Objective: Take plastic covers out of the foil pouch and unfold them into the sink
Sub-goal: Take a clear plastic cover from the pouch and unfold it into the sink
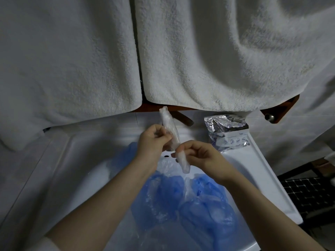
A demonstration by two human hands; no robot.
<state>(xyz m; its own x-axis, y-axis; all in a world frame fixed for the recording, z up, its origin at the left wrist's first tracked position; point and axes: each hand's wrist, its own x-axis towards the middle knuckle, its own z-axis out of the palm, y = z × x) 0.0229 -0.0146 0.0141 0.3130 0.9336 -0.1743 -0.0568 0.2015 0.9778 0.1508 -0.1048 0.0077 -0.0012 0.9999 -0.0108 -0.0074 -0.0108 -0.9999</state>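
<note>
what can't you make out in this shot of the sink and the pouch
- Head view: the sink drain and basin floor, buried under the blue covers.
- Inside of the foil pouch: its crumpled mouth hides whether any covers remain.
- Print on the pouch: too small to read.
- The rolled cover: its middle is hidden by the left hand and right hand that pinch it.
- Whatever the towels hang on.

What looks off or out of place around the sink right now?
Nothing looks spilled or broken. The foil pouch sits crumpled and torn open on the sink's far right corner, leaning at the wall. Blue covers lie loosely in the basin. Both hands, left and right, hold a rolled clear cover.
</note>
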